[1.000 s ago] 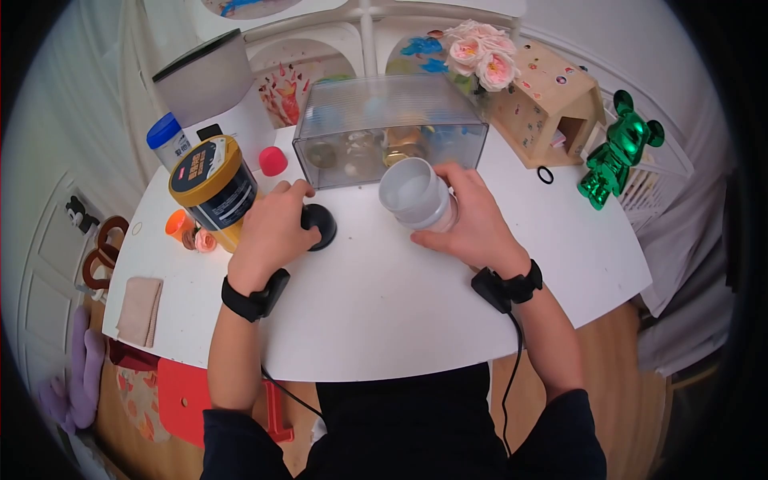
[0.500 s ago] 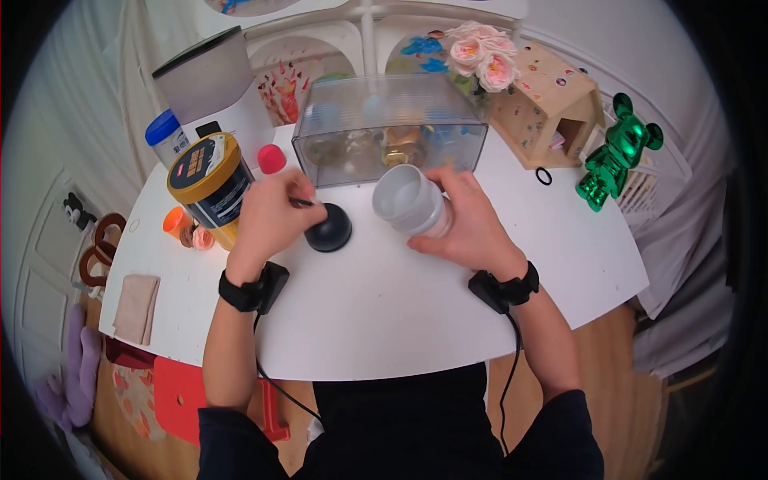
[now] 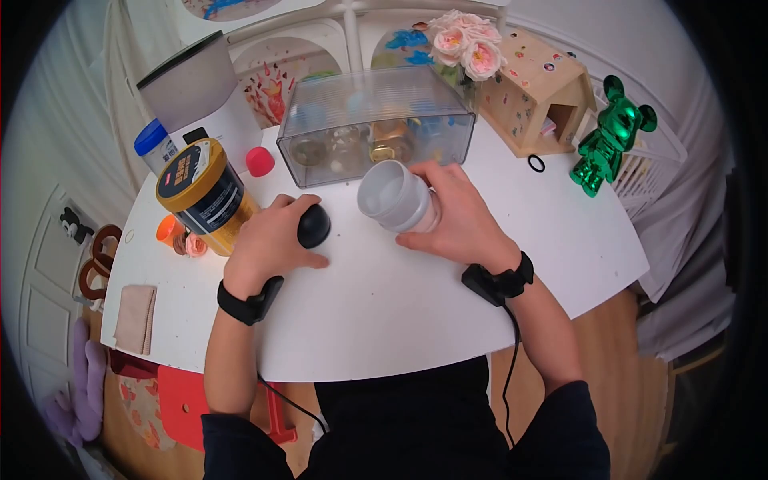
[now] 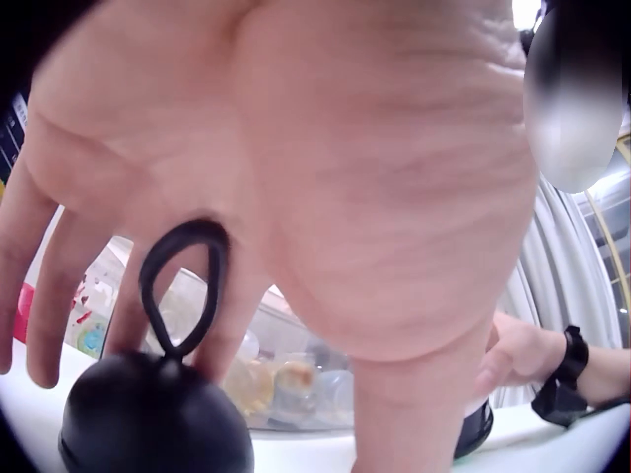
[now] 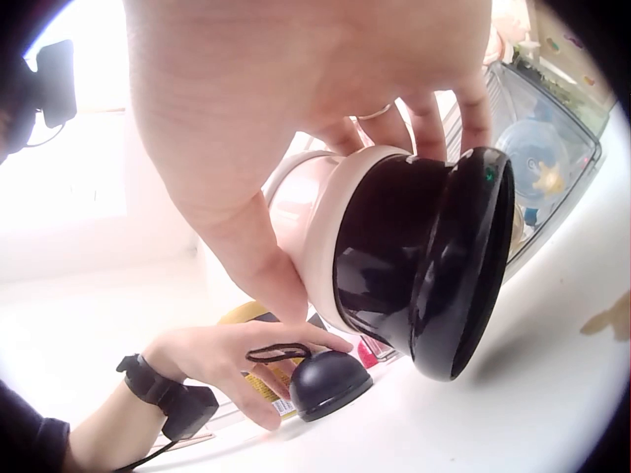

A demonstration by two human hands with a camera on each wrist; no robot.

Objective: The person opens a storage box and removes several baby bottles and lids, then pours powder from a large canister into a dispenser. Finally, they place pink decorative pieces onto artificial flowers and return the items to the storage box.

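Note:
In the head view a black dome (image 3: 314, 226) rests on the white table beside my left hand (image 3: 268, 248), whose fingers are spread, the thumb pointing right. The left wrist view shows a thin black loop (image 4: 148, 286) standing up from the dome (image 4: 158, 419) against the extended fingers, not gripped. My right hand (image 3: 460, 216) grips a translucent cup (image 3: 392, 196) from its right side, mouth tilted up and left. In the right wrist view the cup's glossy black base (image 5: 394, 256) is tilted, with thumb and fingers round the pale middle part.
A clear box (image 3: 376, 132) of small items stands behind the hands. Left are a yellow-lidded jar (image 3: 206, 196), an orange cup (image 3: 170, 230), a pink object (image 3: 260, 162) and a folded cloth (image 3: 136, 320). A wooden house (image 3: 536, 96) and green bear figure (image 3: 612, 136) stand right.
My left hand has let go of the black loop and spread its fingers beside the dome. The right hand still grips the cup. The head view has shifted slightly.

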